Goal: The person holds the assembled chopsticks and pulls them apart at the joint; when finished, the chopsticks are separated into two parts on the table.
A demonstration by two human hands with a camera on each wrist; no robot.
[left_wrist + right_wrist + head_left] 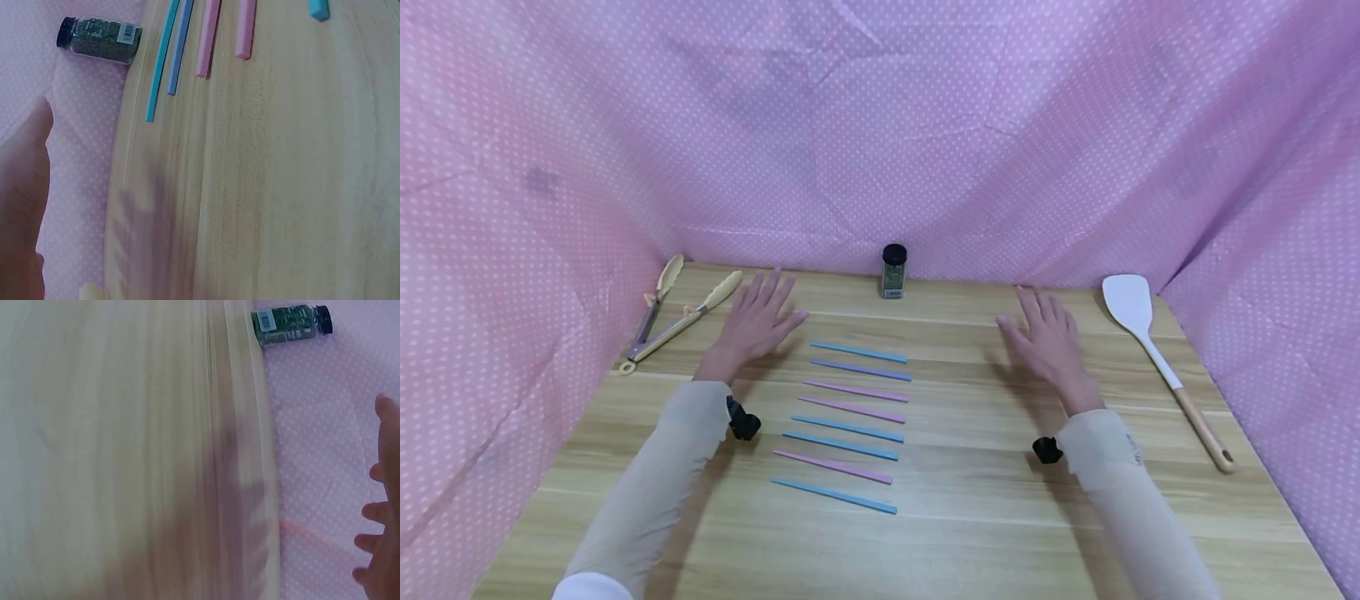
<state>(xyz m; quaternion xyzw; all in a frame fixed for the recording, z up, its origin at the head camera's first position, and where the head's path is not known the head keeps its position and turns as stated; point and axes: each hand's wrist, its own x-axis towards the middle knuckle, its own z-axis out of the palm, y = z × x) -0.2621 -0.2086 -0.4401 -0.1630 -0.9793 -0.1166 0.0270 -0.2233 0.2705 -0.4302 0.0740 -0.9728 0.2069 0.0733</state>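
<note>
My left hand is spread over the table's left side, close to the tips of a pair of cream tongs lying spread apart. My right hand, fingers straight and spread, hovers on the right with its shadow below; nothing is in either hand. Between them several chopsticks lie in a column of near-parallel rows: a light blue chopstick at the far end, then a violet-blue chopstick, a pink chopstick and more pink and blue ones toward me. A jar of dried green herbs with a black lid stands at the back.
A white spatula with a wooden handle lies at the right of the wooden table. Pink polka-dot cloth hangs around the back and both sides, meeting the table's edges.
</note>
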